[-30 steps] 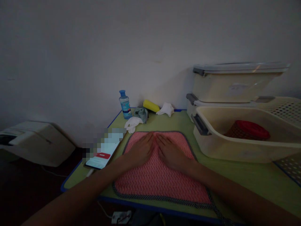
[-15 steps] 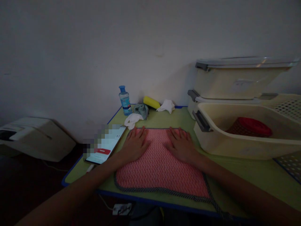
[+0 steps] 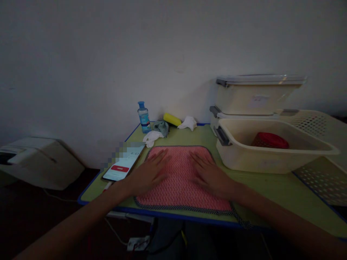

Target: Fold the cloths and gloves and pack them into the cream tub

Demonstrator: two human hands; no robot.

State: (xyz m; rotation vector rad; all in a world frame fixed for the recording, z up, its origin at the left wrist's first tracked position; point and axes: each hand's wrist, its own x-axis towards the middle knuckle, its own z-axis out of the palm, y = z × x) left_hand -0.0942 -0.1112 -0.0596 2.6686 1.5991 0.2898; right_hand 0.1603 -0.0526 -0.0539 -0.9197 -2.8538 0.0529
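Note:
A pink woven cloth with a dark checkered border lies spread near the front edge of the green table. My left hand is over its left half, palm down with the fingers apart. Over the right half is my right hand, also palm down, its fingers spread and slightly blurred. Neither hand grips anything; whether the palms press on the cloth or hover just above it I cannot tell. A phone with a lit screen lies left of the cloth, close to my left forearm.
Behind the cloth are a blue bottle, a grey cloth, white cloths, and a yellow object. Cream bins stand at the right, one holding a red basket. A blue edge rims the green table.
Both hands have drawn back toward me over the cloth, away from its far edge. The view has shifted slightly, and the cloth stays spread out.

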